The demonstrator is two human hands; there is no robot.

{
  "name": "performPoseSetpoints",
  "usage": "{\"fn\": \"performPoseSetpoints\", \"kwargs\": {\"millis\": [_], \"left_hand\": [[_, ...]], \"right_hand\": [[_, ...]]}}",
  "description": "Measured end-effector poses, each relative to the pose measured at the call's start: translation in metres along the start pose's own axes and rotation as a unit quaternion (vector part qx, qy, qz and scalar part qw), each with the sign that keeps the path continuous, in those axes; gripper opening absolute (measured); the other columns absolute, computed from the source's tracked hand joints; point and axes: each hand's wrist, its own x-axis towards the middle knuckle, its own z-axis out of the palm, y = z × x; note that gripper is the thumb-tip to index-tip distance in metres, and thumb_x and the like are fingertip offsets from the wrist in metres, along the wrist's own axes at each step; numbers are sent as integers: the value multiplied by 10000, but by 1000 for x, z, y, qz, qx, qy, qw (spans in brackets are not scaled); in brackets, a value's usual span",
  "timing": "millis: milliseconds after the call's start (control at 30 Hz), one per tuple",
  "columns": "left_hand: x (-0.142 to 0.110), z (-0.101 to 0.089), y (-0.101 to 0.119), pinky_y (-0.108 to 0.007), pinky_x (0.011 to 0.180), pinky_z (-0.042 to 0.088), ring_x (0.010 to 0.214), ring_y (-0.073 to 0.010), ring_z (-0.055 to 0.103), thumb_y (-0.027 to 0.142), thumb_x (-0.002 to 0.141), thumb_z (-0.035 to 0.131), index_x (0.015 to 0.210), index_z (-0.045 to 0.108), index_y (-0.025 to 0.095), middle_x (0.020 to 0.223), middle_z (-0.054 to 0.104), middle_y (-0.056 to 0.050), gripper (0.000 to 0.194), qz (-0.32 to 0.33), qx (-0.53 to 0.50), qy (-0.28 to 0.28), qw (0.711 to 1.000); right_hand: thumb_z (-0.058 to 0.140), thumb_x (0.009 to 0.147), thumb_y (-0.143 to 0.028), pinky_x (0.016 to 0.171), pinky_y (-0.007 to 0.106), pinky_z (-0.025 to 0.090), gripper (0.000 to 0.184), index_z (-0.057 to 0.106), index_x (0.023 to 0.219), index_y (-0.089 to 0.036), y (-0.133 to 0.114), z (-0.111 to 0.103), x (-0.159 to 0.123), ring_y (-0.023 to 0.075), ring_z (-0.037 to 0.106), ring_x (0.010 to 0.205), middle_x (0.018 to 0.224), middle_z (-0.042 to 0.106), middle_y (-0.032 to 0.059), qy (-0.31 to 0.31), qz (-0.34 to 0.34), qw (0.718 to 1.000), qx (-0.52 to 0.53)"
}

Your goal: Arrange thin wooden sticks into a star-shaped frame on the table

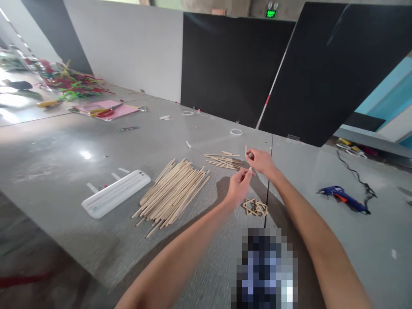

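Observation:
My right hand (pixel 261 160) is closed in a pinch on a short wooden stick (pixel 246 149), which points upward from the fingertips. Just nearer to me, my left hand (pixel 238 186) pinches another small wooden stick (pixel 250 169); only its pale end shows above the fingers. Both hands are held over the grey table, close together but apart. Left of them lies a loose group of short sticks (pixel 223 161). Below my left hand are small star-shaped stick frames (pixel 254 207), overlapping one another. A large pile of longer wooden sticks (pixel 174 193) lies to the left.
A white paper trimmer (pixel 116 194) lies at the left. On the right rests a blue glue gun (pixel 344 198) with its black cord (pixel 357 171). Scissors (pixel 105 111) lie on pink paper (pixel 124 108) at the far left, near colourful pipe cleaners (pixel 74 83). Black and white panels (pixel 234 64) border the back.

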Motion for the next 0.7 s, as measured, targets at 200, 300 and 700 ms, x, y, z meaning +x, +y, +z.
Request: {"fn": "performPoseSetpoints", "kwargs": {"millis": [200,300,700], "left_hand": [[0,-2,6,-226,486,212,504,-92,267,594,948,783,878,716,196,560,329,94,409,10,-17,6,1000],[6,-5,9,-205,560,374,567,-107,447,496,997,745,939,684,218,649,527,59,290,46,-79,120,989],[13,-10,1,-316,998,547,1091,-224,727,549,885,866,978,882,218,1050,834,-47,344,104,-27,78,991]], "right_hand": [[655,1027,-310,792,322,500,228,829,1143,-218,-12,9,10,273,773,940,981,859,119,-26,-36,993,-110],[674,990,-336,715,291,475,240,825,1101,-187,-11,1,15,217,724,814,911,833,90,-60,-49,996,-39],[713,719,-362,599,253,350,179,723,725,-184,-9,-16,-31,109,470,596,612,581,-51,-285,-95,906,298]]}}
